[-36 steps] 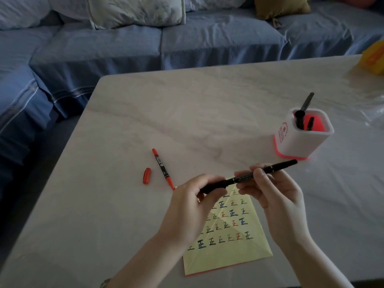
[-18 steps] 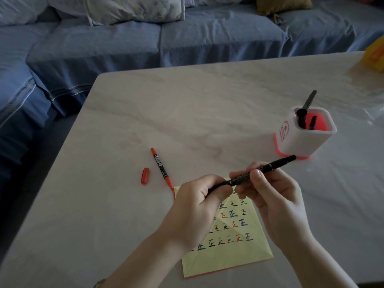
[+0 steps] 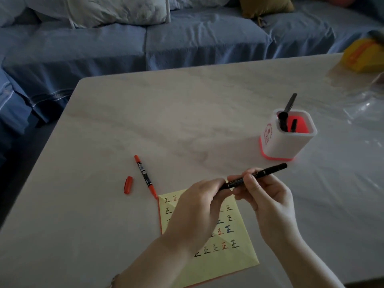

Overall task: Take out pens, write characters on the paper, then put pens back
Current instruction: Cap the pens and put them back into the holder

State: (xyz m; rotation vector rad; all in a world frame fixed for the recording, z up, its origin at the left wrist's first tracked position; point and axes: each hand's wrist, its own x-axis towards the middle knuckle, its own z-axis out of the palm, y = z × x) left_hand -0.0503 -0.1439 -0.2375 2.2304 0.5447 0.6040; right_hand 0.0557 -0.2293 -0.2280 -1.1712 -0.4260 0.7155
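Table [image 3: 187,113] bare beyond red pen [image 3: 144,176], cap [image 3: 128,185]; pen holder [image 3: 287,140] right.

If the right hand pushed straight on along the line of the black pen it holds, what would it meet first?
Probably the pen holder: the black pen in the right hand points up and right toward its red base. Depth is unclear, and the pen is raised, so it might pass just beside or over it.
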